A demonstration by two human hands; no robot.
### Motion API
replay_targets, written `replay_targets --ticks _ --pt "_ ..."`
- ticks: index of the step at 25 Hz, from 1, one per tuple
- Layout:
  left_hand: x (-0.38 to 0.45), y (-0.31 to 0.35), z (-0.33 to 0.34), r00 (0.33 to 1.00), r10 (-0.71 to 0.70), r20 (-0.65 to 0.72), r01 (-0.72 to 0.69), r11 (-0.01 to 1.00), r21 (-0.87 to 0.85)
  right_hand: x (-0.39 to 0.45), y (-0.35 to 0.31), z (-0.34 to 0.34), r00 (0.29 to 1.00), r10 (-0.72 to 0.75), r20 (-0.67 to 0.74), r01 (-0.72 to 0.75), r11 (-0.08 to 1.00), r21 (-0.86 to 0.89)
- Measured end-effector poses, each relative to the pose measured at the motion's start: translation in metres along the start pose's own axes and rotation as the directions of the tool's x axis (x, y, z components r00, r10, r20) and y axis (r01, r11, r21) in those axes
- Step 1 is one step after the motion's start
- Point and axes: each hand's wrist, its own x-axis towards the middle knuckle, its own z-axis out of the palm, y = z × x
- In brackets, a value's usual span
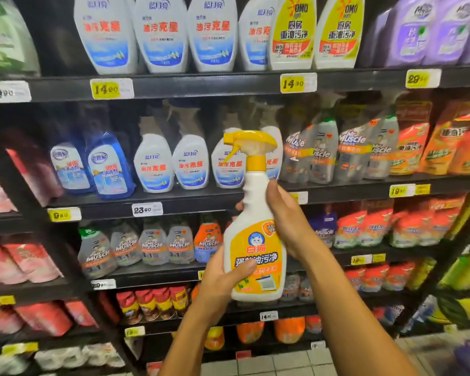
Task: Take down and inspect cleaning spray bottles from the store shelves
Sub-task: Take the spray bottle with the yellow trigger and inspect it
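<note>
Spray bottle [255,226] upright in mid-air before the shelves [201,85], off its row. Left hand [223,278] clamped round base at 7 o'clock; right hand [285,221] wrapped round shoulder at 3. Risk: accidental squirt if fingers reach the trigger [232,153]; slipping grip, dropped bottle.

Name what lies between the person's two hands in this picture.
In the head view, the white spray bottle with the yellow trigger sits between them: left hand grips its lower body, right hand its shoulder.
</note>
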Motion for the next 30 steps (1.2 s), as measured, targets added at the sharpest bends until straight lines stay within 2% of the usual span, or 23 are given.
replay_targets --ticks 5,10,15,21,24,27,30 --pt "0.003 -0.013 0.018 0.999 -0.045 -0.019 0.045 0.999 0.016 -0.006 0.009 -0.027 0.995 -0.065 -0.080 0.056 0.992 -0.109" --pt "0.002 -0.018 0.030 0.996 -0.084 -0.036 0.086 0.996 0.034 -0.019 0.015 -0.054 0.999 0.008 -0.033 -0.008 1.000 0.016" --pt "0.003 -0.017 0.040 0.995 -0.091 -0.030 0.090 0.994 -0.056 -0.032 0.019 -0.068 0.997 0.078 0.001 -0.078 0.995 0.068" --pt "-0.002 -0.013 0.043 0.983 -0.174 -0.064 0.157 0.965 -0.209 -0.036 0.022 -0.064 0.993 0.088 -0.083 -0.081 0.994 0.075" --pt "-0.005 -0.011 0.043 0.978 -0.188 -0.086 0.166 0.961 -0.222 -0.038 0.023 -0.065 0.994 0.089 -0.067 -0.083 0.993 0.083" --pt "-0.008 -0.005 0.046 0.987 -0.134 -0.092 0.118 0.979 -0.169 -0.038 0.019 -0.063 0.994 0.086 -0.074 -0.080 0.994 0.079" --pt "-0.009 0.002 0.058 0.991 -0.014 -0.135 0.013 1.000 -0.012 -0.036 0.016 -0.062 0.984 0.069 -0.165 -0.068 0.998 0.014"
